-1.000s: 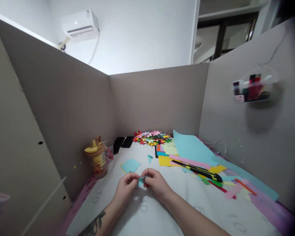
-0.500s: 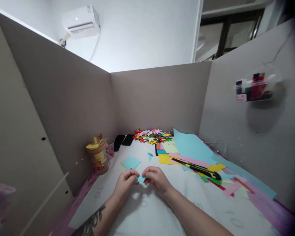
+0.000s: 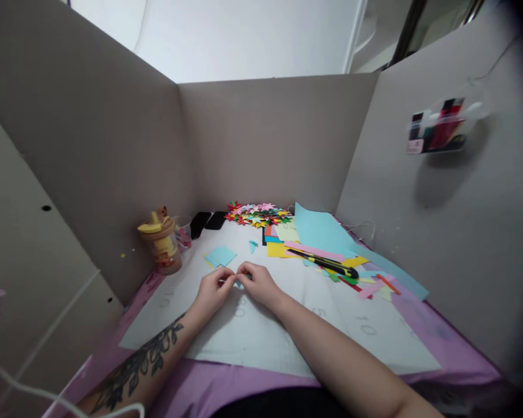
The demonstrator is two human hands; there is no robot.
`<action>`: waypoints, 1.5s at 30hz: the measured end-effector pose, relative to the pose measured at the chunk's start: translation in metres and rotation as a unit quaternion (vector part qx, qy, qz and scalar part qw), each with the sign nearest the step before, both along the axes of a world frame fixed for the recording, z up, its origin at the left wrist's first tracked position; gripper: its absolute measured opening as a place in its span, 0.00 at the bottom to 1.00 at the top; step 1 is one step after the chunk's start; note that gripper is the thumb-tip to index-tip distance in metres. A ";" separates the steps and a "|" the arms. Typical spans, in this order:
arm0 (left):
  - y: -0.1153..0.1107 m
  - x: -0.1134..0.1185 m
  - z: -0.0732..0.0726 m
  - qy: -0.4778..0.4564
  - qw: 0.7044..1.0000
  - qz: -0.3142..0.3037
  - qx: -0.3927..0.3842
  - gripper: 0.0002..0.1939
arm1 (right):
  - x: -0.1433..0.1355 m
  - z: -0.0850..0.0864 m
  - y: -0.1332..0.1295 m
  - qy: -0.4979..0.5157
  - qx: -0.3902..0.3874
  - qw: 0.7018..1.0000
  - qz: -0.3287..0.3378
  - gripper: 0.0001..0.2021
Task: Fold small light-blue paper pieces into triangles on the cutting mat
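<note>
From my end, through the head camera, I have the left hand (image 3: 215,288) and the right hand (image 3: 259,283) close together, left of the knife (image 3: 325,264) and a bit nearer to me than it. Each grip is closed, thumb against finger, and the two pinch the blue piece (image 3: 239,284) between them. That piece is left of the knife too, over the white sheet (image 3: 253,357); the fingers cover most of it, so I can't make out its folds, nor tell whether it touches the sheet.

The knife lies on loose paper, with the pink strip (image 3: 314,251) along its far side and the scraps (image 3: 379,285) scattered to its right. Just left of its tip I see the yellow paper (image 3: 278,250), and farther left the folded piece (image 3: 253,247) and then the blue squares (image 3: 221,256), with a yellow edge showing under them. Beyond the knife and leftward is the heap of stars (image 3: 259,213), many colours mixed. The large blue sheet (image 3: 325,226) spreads behind the knife and to its right. Well left of the knife stand the lidded cup (image 3: 163,244) and, just behind it, the clear cup (image 3: 183,235). Purple cloth (image 3: 226,383) shows nearer to me than the knife, covering the desk.
</note>
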State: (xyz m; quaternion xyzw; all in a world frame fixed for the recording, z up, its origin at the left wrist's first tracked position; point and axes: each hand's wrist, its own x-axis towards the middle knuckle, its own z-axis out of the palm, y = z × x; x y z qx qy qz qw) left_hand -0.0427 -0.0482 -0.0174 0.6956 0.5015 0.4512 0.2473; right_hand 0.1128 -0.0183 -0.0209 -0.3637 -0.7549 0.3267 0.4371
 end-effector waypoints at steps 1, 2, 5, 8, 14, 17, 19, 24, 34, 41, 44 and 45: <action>0.000 0.000 0.000 0.010 1.000 0.001 0.004 0.11 | 0.000 0.000 0.000 -0.009 0.009 1.000 -0.001 0.05; 0.000 0.000 0.000 0.016 1.000 0.005 0.008 0.12 | 0.000 0.000 0.000 -0.017 0.015 1.000 -0.003 0.05; 0.000 -0.001 0.000 0.025 1.000 0.009 0.015 0.13 | 0.000 -0.001 0.000 -0.025 0.021 0.999 -0.008 0.06; 0.000 -0.001 0.000 0.017 1.000 0.018 0.015 0.12 | 0.000 -0.002 0.003 0.000 -0.010 1.000 -0.021 0.06; -0.001 0.000 0.002 -0.001 1.000 0.031 0.001 0.10 | 0.000 -0.003 0.006 0.034 -0.076 0.996 -0.023 0.04; -0.002 0.000 0.002 -0.002 1.000 0.027 0.002 0.11 | -0.001 -0.004 0.006 0.034 -0.085 0.996 -0.009 0.04; -0.002 0.000 0.003 0.005 1.000 0.029 0.003 0.11 | -0.001 -0.004 0.005 0.033 -0.089 0.995 -0.003 0.04; -0.002 0.000 0.003 0.020 0.999 0.026 0.001 0.11 | -0.001 -0.004 0.002 0.037 -0.091 0.995 0.002 0.04; -0.001 0.000 0.002 0.016 0.999 0.042 0.001 0.10 | -0.003 -0.001 0.003 0.128 -0.138 0.981 0.055 0.08; 0.004 -0.002 -0.002 -0.059 0.993 0.066 -0.074 0.08 | -0.005 0.000 0.001 0.139 -0.141 0.979 0.041 0.10; 0.006 -0.003 -0.004 -0.083 0.990 0.067 -0.094 0.09 | -0.005 -0.004 0.002 0.144 -0.154 0.977 0.038 0.11; 0.006 -0.003 -0.004 -0.092 0.989 0.061 -0.098 0.08 | -0.005 -0.005 0.002 0.137 -0.148 0.979 0.030 0.11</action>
